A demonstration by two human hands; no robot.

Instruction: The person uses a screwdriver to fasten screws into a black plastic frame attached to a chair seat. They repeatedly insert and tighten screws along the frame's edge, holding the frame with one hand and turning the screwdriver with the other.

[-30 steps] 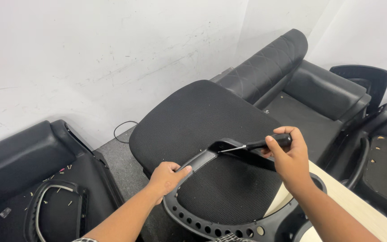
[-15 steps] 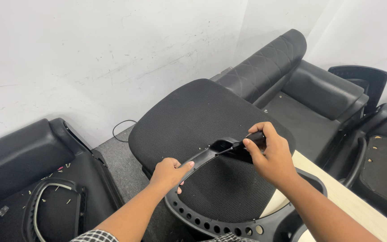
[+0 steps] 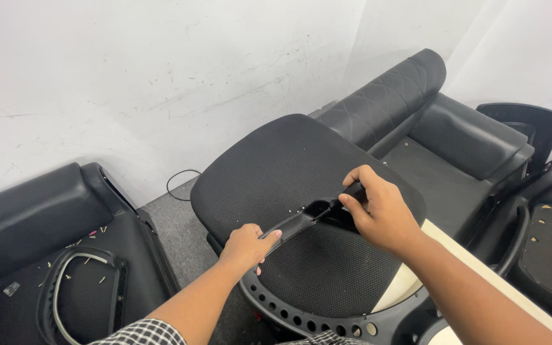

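A black mesh chair backrest (image 3: pixel 327 275) with a perforated plastic rim lies in front of me, leaning on a black fabric seat cushion (image 3: pixel 276 166). A curved black plastic bar (image 3: pixel 305 220) runs across the top of the backrest. My left hand (image 3: pixel 245 246) grips the lower left end of that bar. My right hand (image 3: pixel 381 207) pinches its upper right end with fingers and thumb.
A black padded sofa (image 3: pixel 429 121) stands behind at the right. A moulded black chair shell (image 3: pixel 52 255) with a grey loop and scattered screws lies at the left. More black chair parts (image 3: pixel 544 236) sit at the far right. A pale board (image 3: pixel 474 268) runs under my right forearm. A thin cable (image 3: pixel 177 182) loops on the grey floor by the white wall.
My right hand has slid leftward along the bar, from its far right end to nearer the middle. The left hand keeps its grip at the lower end.
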